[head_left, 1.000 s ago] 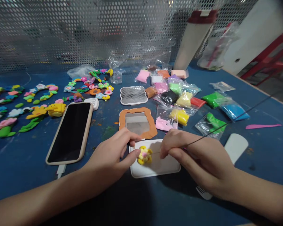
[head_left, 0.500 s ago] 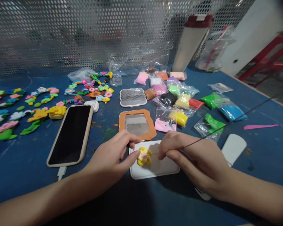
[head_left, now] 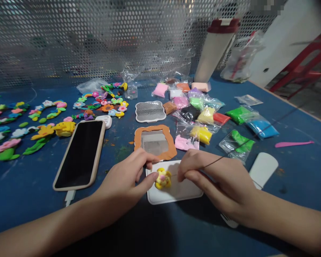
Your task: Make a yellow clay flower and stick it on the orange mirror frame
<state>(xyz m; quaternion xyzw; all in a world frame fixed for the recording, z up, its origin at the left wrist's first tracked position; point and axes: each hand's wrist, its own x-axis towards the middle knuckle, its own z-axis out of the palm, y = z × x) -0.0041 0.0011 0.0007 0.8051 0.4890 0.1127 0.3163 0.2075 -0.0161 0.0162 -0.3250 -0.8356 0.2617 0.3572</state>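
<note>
A small yellow clay flower (head_left: 163, 179) with a pale middle and a bit of pink lies on a white rectangular tray (head_left: 176, 195). My left hand (head_left: 131, 175) rests at the tray's left side, thumb tip against the flower's edge, thumb and index finger apart. With fingers pinched, my right hand (head_left: 216, 182) holds a long thin dark wire (head_left: 230, 151) over the tray. Its near end points at the pink bit, and the other end runs up to the right. Just behind the tray lies a mirror framed in orange-brown clay (head_left: 169, 142).
A phone (head_left: 80, 153) on a cable lies left, beside colourful clay pieces (head_left: 44, 130). Bagged clay (head_left: 200, 135) lies behind my right hand. A white flat tool (head_left: 264, 167) and a pink tool (head_left: 294, 144) are right. A tumbler (head_left: 216, 50) stands against the perforated metal panel (head_left: 96, 39).
The view has shifted very slightly. My right hand has moved slightly left with the wire, whose far part looks blurred now. My left hand and the flower keep their places.
</note>
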